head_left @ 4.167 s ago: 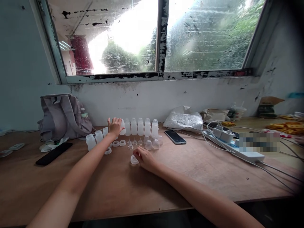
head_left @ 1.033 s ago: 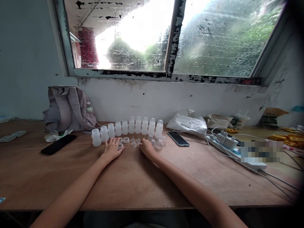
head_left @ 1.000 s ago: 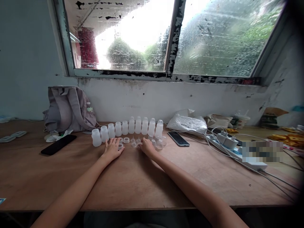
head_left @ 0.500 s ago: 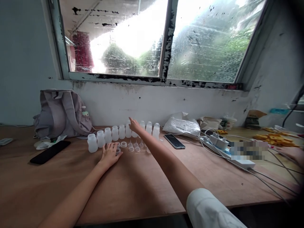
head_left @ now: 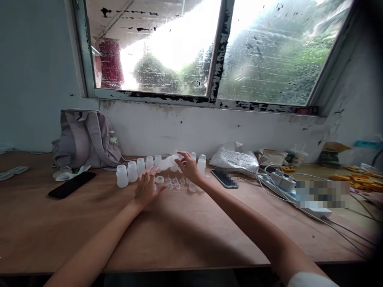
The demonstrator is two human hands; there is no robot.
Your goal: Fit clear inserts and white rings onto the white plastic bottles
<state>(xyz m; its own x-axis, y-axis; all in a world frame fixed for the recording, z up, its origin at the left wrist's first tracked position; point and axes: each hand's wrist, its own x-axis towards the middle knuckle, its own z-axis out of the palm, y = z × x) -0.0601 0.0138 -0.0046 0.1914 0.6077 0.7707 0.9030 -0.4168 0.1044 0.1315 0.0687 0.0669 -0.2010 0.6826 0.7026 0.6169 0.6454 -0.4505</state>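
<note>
A row of frosted white bottles (head_left: 122, 176) stands on the wooden table near the wall. Just in front of the row, my left hand (head_left: 146, 185) hovers palm down with its fingers apart, over small rings. My right hand (head_left: 188, 165) has its thumb and fingers at a blurred, tilted white bottle (head_left: 168, 162) above the row. Right of my left hand lies a white ring (head_left: 160, 179), and beside it are several clear teat-like parts (head_left: 176, 182). A capped bottle (head_left: 201, 164) stands at the row's right end.
A grey backpack (head_left: 86, 139) and a black phone-like slab (head_left: 72, 185) are at the left. To the right lie another phone (head_left: 223, 177), a silver padded bag (head_left: 236, 159), a power strip (head_left: 314, 209) with cables, and yellow parts (head_left: 356, 182).
My right hand has come back from the row, and a white bottle is now tilted at its fingers. My left hand's fingers have lifted and spread. The view has shifted slightly.
</note>
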